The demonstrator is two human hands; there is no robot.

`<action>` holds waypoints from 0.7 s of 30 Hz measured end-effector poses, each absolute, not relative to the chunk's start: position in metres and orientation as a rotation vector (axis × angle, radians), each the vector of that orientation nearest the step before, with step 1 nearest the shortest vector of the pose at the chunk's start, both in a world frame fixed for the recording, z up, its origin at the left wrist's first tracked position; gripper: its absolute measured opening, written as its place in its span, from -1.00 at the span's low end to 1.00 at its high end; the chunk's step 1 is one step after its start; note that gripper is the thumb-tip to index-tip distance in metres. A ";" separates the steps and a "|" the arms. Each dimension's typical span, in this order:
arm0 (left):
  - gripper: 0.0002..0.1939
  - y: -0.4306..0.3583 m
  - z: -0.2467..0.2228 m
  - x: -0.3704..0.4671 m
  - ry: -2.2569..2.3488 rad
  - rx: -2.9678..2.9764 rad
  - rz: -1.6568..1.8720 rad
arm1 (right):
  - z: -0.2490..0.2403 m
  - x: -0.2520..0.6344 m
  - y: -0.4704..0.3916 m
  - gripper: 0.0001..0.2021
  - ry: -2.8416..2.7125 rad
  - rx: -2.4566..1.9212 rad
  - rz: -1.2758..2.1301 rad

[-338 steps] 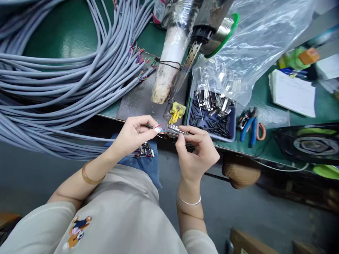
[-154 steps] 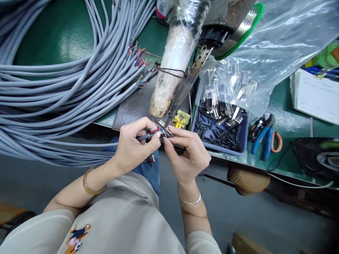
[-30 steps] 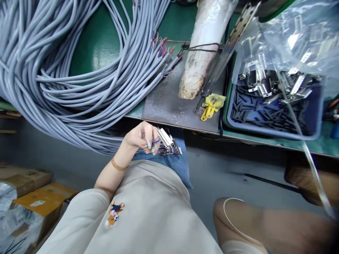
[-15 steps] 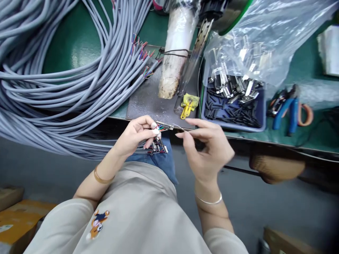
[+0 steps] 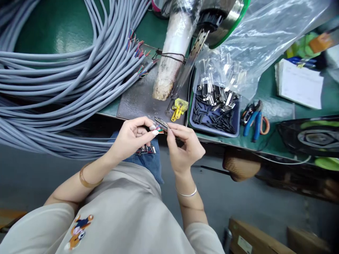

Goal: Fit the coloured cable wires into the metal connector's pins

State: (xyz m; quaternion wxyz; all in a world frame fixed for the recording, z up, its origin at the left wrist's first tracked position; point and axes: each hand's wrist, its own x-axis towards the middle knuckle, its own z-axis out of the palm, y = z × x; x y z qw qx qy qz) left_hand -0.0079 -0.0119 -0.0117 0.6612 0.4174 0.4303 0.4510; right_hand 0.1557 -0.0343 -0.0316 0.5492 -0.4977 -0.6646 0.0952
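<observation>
Head view: left hand (image 5: pixel 131 137) pinches coloured wire ends (image 5: pixel 159 129); right hand (image 5: pixel 184 148) fingers clamp the metal connector (image 5: pixel 161 123) against them.

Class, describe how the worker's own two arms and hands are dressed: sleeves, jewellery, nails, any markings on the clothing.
Both forearms are bare; beige sleeves end near the elbows. The left hand has a plain amber bangle on its wrist and pale polished nails. The right hand has a thin silver bangle on its wrist. The beige top carries a small cartoon patch in orange and dark blue.
</observation>
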 end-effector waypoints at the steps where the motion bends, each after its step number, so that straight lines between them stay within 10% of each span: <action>1: -0.82 -0.012 -0.012 -0.006 0.990 0.953 1.040 | -0.033 0.156 -0.033 -0.81 -1.604 -1.159 0.159; 21: -0.92 0.005 -0.001 0.014 1.206 1.216 1.260 | -0.031 0.164 -0.014 -0.81 -1.674 -1.089 0.083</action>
